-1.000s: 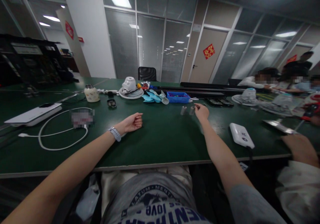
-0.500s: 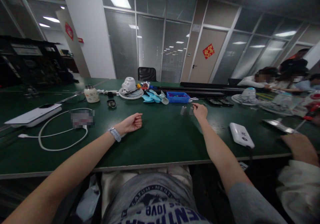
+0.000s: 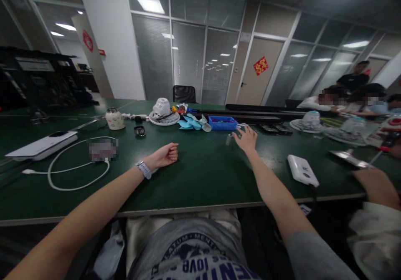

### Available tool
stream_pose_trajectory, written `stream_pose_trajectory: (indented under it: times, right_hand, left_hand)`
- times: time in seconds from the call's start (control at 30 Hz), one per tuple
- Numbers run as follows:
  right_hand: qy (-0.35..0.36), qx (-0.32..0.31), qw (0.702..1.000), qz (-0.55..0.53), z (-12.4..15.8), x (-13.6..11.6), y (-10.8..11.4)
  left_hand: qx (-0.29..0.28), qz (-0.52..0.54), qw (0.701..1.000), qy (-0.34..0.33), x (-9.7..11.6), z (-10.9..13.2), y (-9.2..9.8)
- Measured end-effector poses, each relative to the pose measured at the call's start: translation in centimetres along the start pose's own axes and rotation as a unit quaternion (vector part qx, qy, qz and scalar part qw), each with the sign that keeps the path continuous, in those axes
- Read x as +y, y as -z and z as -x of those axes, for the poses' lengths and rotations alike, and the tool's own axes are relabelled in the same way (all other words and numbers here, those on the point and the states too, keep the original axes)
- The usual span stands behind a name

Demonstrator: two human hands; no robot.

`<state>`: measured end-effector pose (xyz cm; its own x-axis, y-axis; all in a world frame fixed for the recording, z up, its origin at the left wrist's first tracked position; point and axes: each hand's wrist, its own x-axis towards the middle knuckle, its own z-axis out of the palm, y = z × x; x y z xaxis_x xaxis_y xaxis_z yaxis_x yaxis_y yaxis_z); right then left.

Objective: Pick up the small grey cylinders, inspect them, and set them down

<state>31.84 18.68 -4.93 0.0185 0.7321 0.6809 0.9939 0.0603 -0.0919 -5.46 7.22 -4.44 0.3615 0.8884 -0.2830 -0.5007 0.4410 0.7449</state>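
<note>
My right hand [image 3: 247, 139] reaches over the table with its fingers spread, and I see nothing held in it. Its thumb side is right beside a small grey metal cylinder [image 3: 229, 140] that stands upright; whether they touch I cannot tell. The second cylinder is out of sight, hidden at my right hand. My left hand [image 3: 166, 155] rests on the green table [image 3: 200, 175] with its fingers curled in and nothing visible in them. A blue plastic tray [image 3: 223, 123] with small items lies beyond my right hand, and pale blue fan blades [image 3: 190, 122] are left of it.
A white fan part [image 3: 162, 109], a bottle [image 3: 114, 119] and a coiled white cable [image 3: 52, 175] are on the left. To the right lie a white power bank [image 3: 302, 170] and dark boards [image 3: 275, 128]. At the right edge a co-worker's hand [image 3: 377, 186] holds a tool.
My right hand has opened from a pinch at the right-hand cylinder and shifted slightly left, now covering that spot beside the other cylinder. The left hand stays where it was.
</note>
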Motion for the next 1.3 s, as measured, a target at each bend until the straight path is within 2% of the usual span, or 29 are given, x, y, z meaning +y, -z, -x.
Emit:
stream_pose_trajectory:
  times: [0.13, 0.23, 0.3, 0.33, 0.37, 0.43, 0.5, 0.57, 0.6, 0.63, 0.7, 0.77, 0.83, 1.0, 1.13, 1.2, 1.3]
  right_hand:
    - [0.032, -0.023, 0.999, -0.009, 0.5, -1.4, -0.9]
    - [0.02, -0.021, 0.999, -0.032, 0.6, -1.6, -1.1]
    - [0.031, -0.001, 0.997, -0.064, 0.7, -2.0, -0.8]
    - [0.048, 0.01, 0.995, -0.088, 0.8, -2.4, -0.4]
    - [0.07, 0.019, 0.99, -0.118, 1.0, -3.2, 0.1]
    - [0.123, 0.019, 0.974, -0.192, 1.7, -5.4, 1.2]
    - [0.181, -0.007, 0.947, -0.265, 2.8, -8.4, 2.4]
    - [0.236, -0.041, 0.918, -0.315, 4.2, -11.4, 3.5]
    - [0.255, -0.057, 0.905, -0.335, 5.0, -12.7, 3.9]
    - [0.268, -0.071, 0.894, -0.352, 5.7, -13.8, 4.3]
    - [0.278, -0.097, 0.877, -0.381, 7.0, -15.5, 4.8]
    - [0.273, -0.115, 0.868, -0.399, 8.0, -16.3, 5.2]
    - [0.26, -0.126, 0.867, -0.407, 8.6, -16.5, 5.5]
    - [0.261, -0.141, 0.864, -0.408, 8.6, -16.3, 6.0]
    - [0.218, -0.149, 0.861, -0.434, 7.9, -15.7, 6.4]
    - [0.172, -0.158, 0.847, -0.477, 7.3, -15.1, 6.6]
    - [0.088, -0.2, 0.817, -0.533, 6.3, -14.1, 6.6]
  left_hand:
    - [-0.007, -0.001, 1.0, 0.0, 0.0, -0.1, 0.1]
    - [-0.005, -0.026, 1.0, -0.008, -0.2, -0.3, 0.4]
    - [0.02, -0.075, 0.996, -0.052, -0.6, -0.4, 0.4]
    - [0.044, -0.116, 0.988, -0.094, -0.8, -0.3, 0.2]
    - [0.075, -0.169, 0.971, -0.153, -1.2, -0.1, 0.0]
    - [0.126, -0.296, 0.905, -0.279, -1.9, 0.5, -0.9]
    - [0.131, -0.395, 0.822, -0.389, -2.6, 1.6, -2.2]
    - [0.129, -0.464, 0.741, -0.469, -3.0, 2.8, -3.7]
    - [0.125, -0.481, 0.713, -0.495, -3.1, 3.3, -4.4]
    - [0.117, -0.491, 0.7, -0.504, -3.2, 3.8, -5.0]
    - [0.109, -0.493, 0.704, -0.499, -3.3, 4.3, -5.7]
    - [0.108, -0.483, 0.725, -0.48, -3.4, 4.4, -5.9]
    - [0.109, -0.477, 0.737, -0.466, -3.5, 4.2, -5.8]
    - [0.12, -0.464, 0.735, -0.48, -3.6, 3.9, -5.7]
    - [0.163, -0.362, 0.781, -0.481, -2.8, 3.7, -5.0]
    - [0.154, -0.372, 0.8, -0.445, -2.5, 3.2, -3.8]
    - [0.096, -0.445, 0.824, -0.337, -2.4, 1.9, -1.6]
